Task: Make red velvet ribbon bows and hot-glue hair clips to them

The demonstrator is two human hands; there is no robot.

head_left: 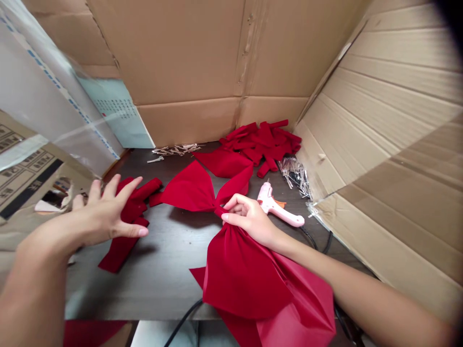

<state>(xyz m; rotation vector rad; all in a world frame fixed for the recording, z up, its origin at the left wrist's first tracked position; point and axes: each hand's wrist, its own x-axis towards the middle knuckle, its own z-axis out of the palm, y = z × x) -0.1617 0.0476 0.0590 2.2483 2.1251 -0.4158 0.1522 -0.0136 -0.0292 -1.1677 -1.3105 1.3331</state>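
Observation:
My right hand (249, 219) pinches a large red velvet bow (246, 272) at its gathered middle, thumb on top. Its loops and tails spread toward the back of the table and down over the front edge, where a paler pink side shows. At the left, my left hand (104, 212) is held with fingers spread and nothing in it, over or beside a small heap of red fabric strips (123, 253); whether it touches them I cannot tell. A pink glue gun (269, 200) lies just beyond my right hand.
More red strips (264, 142) are piled at the back. Metal clips (177, 150) lie back left, and silvery pieces (294, 173) back right. Cardboard walls (195, 53) enclose the dark table (173, 270). A black cord (186, 318) hangs at the front edge.

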